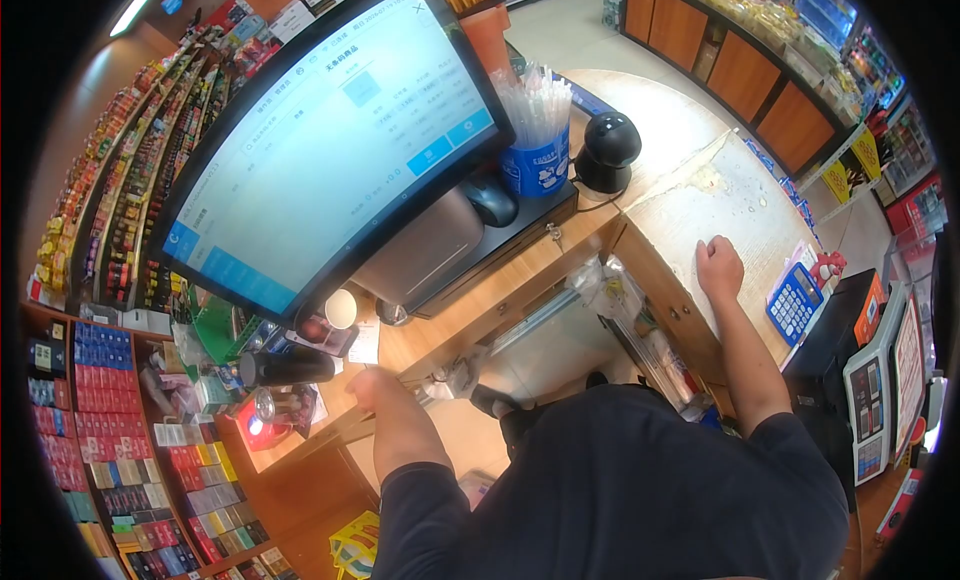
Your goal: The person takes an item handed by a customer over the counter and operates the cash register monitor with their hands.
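Note:
My right hand (720,268) rests on the worn white counter top (690,205) with its fingers curled in, and nothing shows in it. A blue calculator (795,303) lies to its right. At the edge of the wooden counter (405,348) is my left hand (370,388); its fingers are mostly hidden, so its grip does not show. Close by it are a paper slip (364,342), a pale cup (341,308) and a dark cylindrical bottle (287,369) lying on its side.
A large lit monitor (340,150) stands over the counter. Behind it are a blue tub of straws (537,165), a black scanner (606,152) and a mouse (489,199). A weighing scale (872,405) stands at right. Shelves of packs (105,410) line the left.

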Tool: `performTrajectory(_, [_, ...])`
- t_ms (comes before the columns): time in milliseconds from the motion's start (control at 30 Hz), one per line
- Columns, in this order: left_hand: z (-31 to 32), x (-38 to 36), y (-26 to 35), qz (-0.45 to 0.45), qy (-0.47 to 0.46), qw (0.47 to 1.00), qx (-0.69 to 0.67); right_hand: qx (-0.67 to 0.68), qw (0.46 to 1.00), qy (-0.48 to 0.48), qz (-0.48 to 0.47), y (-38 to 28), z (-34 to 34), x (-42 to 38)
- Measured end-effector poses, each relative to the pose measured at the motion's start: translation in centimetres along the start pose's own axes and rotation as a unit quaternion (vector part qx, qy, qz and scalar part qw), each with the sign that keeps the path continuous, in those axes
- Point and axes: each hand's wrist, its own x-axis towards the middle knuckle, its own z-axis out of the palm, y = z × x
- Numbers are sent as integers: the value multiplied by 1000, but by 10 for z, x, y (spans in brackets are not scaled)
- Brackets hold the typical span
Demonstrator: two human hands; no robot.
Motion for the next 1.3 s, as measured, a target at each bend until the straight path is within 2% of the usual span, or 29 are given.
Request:
performTrajectory(967, [3, 3, -1, 3, 9, 1000, -18, 2, 1000, 8, -6, 0, 0, 0])
performTrajectory(1067, [10, 17, -3, 30, -11, 998, 47, 3, 1000, 5, -2, 1, 1, 0])
performTrajectory(1167, [1, 2, -2, 19, 0, 1000, 17, 3, 1000, 0, 2, 0, 0, 0])
performTrajectory(1233, [27, 41, -11, 59, 11, 995, 81, -1, 1000, -2, 3, 1, 1, 0])
performTrajectory(1300, [29, 44, -12, 59, 11, 995, 85, 0, 1000, -2, 4, 0, 1, 0])
